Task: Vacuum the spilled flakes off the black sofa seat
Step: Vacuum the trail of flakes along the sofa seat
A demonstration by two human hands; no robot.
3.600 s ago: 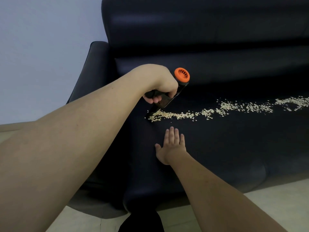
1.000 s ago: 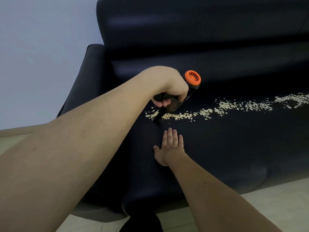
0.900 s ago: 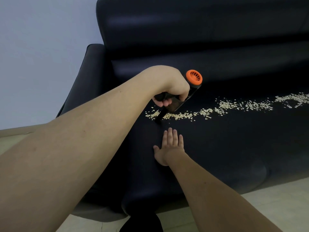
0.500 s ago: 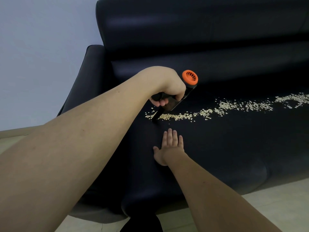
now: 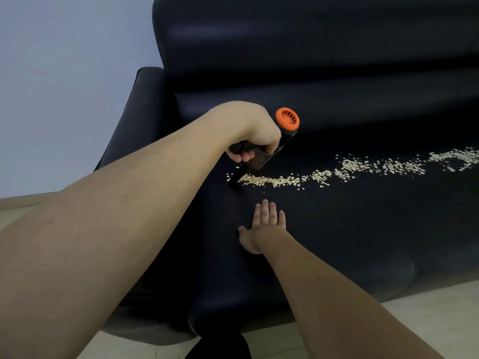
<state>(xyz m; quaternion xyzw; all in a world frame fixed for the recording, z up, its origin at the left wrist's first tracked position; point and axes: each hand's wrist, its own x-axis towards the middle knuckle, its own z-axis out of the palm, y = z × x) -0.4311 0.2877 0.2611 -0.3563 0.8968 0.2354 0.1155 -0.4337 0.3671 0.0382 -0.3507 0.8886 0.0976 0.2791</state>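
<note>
Black sofa seat (image 5: 350, 229) with a spilled line of flakes (image 5: 350, 168) on it.
Sofa seat is dark, smooth and glossy, with a padded armrest (image 5: 145, 99) at its left end and a backrest (image 5: 311, 47) behind; sofa stands on a pale tiled floor (image 5: 427, 320). Flakes are pale beige, lying in a thin uneven trail from mid-seat out to the right frame edge, denser at the left end. Vacuum (image 5: 261, 156) nozzle tip touches the seat at the trail's left end. Right hand (image 5: 264, 226) lies flat on the seat, palm down, fingers straight, just in front of the trail, not touching flakes.
</note>
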